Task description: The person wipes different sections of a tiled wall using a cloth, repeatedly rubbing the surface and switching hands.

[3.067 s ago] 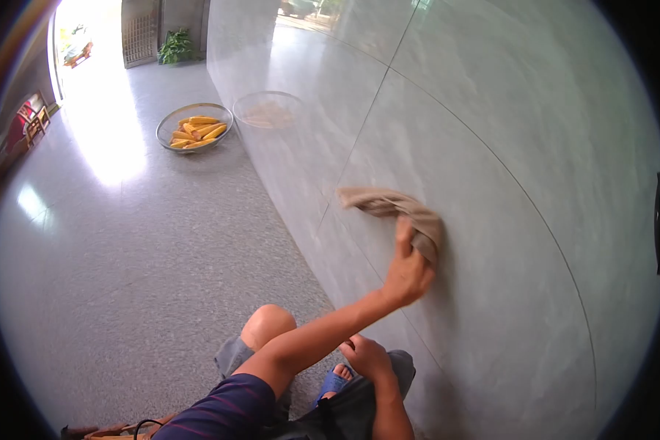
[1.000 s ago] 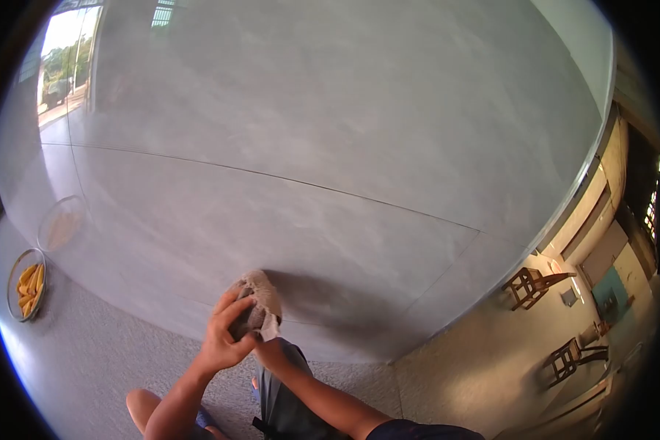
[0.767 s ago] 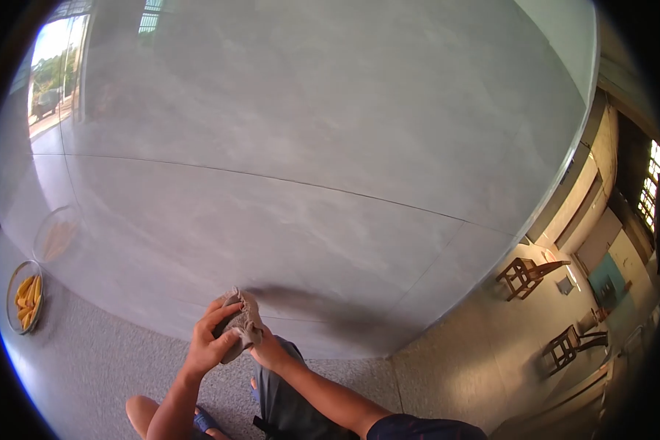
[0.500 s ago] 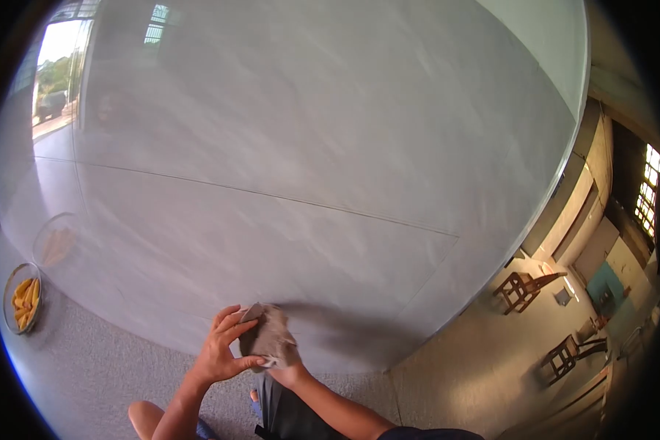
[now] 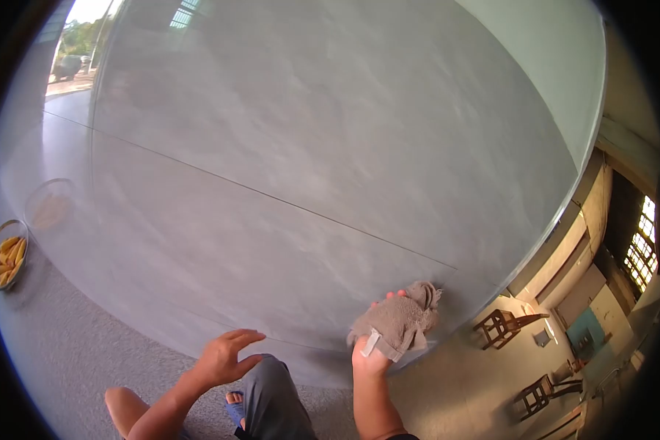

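A greyish-brown cloth with a small white tag is bunched in my right hand. The cloth covers most of the palm, and only some fingertips show beyond it. It is held up close to the glossy grey wall, near its right end; whether it touches cannot be told. My left hand is empty, with thumb and fingers apart, above my bent knee and in front of the lower wall.
Thin seams cross the wall. A clear bowl of yellow fruit pieces stands on the speckled floor at the far left. Two wooden chairs are in the room to the right. A blue sandal shows beside my leg.
My left hand has let go of the cloth and moved slightly down. My right hand has carried the cloth to the right along the wall. The view has shifted a little.
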`<state>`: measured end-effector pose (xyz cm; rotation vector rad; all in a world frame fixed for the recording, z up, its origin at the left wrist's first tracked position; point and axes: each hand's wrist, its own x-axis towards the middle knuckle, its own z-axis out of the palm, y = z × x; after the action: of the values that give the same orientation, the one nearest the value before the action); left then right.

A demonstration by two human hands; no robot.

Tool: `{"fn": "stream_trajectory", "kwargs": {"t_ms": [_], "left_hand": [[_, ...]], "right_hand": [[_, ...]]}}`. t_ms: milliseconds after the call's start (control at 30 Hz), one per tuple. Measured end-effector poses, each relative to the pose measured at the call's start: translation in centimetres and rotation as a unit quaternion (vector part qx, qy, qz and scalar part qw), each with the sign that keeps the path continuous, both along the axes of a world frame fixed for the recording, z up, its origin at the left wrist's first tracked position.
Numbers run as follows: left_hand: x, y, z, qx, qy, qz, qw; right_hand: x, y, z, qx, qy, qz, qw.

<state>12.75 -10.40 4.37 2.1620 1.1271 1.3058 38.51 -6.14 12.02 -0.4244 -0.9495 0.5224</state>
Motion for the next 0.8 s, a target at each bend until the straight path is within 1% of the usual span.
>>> {"fn": "stream_trajectory", "kwargs": {"t_ms": [33,67,133,167,200,233,267,300,333,367,467,500,567,600,633,667,700,733,800], "left_hand": [[-0.1,-0.4,0.3,0.000,0.002,0.006,1.000],[-0.2,-0.4,0.4,-0.016,0.009,-0.014,1.000],[0.0,-0.4,0.2,-0.031,0.019,-0.039,0.999],[-0.2,-0.4,0.1,-0.029,0.018,-0.036,0.999],[-0.3,-0.4,-0.1,-0.044,0.028,-0.039,0.998],[-0.4,-0.4,-0.4,-0.058,0.037,-0.043,0.997],[-0.5,-0.2,-0.8,-0.054,0.032,-0.041,0.997],[-0.7,0.0,-1.2,-0.056,0.032,-0.039,0.997],[-0.8,0.1,-1.6,-0.060,0.034,-0.038,0.997],[-0.8,0.2,-1.8,-0.058,0.030,-0.032,0.997],[-0.8,0.4,-2.6,-0.062,0.030,-0.029,0.997],[-0.9,0.7,-3.1,-0.070,0.030,-0.032,0.997],[-0.9,1.0,-4.1,-0.077,0.029,-0.035,0.996],[-0.9,1.1,-4.4,-0.081,0.055,-0.033,0.995],[-1.0,1.2,-4.8,-0.086,0.081,-0.033,0.992],[-1.2,1.3,-5.4,-0.085,0.081,-0.034,0.993],[-1.3,1.4,-6.0,-0.090,0.113,-0.037,0.989],[-1.7,1.4,-6.5,-0.095,0.145,-0.041,0.984],[-1.9,1.3,-6.7,-0.091,0.165,-0.041,0.981]], "right_hand": [[-0.3,0.2,0.0,0.013,0.001,-0.012,1.000],[-0.5,1.0,-0.3,0.012,0.003,-0.006,1.000],[0.3,3.4,-1.3,0.108,0.018,0.031,0.993],[0.9,5.4,-1.4,0.108,-0.068,-0.035,0.991],[0.7,6.7,-0.2,0.108,-0.155,-0.102,0.977],[-0.1,7.9,1.1,0.112,-0.160,-0.100,0.976],[-2.1,8.9,3.2,0.152,-0.210,-0.166,0.952],[-3.5,9.0,4.7,0.192,-0.257,-0.229,0.919],[-4.4,7.6,5.9,0.202,-0.386,-0.363,0.823],[-5.0,6.5,6.7,0.204,-0.496,-0.483,0.692],[-7.1,7.3,4.0,0.282,-0.571,-0.408,0.654],[-7.5,7.2,3.3,0.280,-0.571,-0.408,0.655],[-7.7,7.0,2.6,0.319,-0.675,-0.230,0.624],[-7.6,7.3,2.2,0.321,-0.691,-0.219,0.610],[-7.2,7.6,2.3,0.321,-0.691,-0.219,0.609],[-6.6,7.8,2.7,0.346,-0.710,-0.217,0.574],[-5.9,8.0,3.3,0.370,-0.727,-0.215,0.537],[-5.4,8.0,4.0,0.368,-0.728,-0.216,0.536],[-3.7,8.2,6.3,0.385,-0.715,-0.256,0.524]]}}
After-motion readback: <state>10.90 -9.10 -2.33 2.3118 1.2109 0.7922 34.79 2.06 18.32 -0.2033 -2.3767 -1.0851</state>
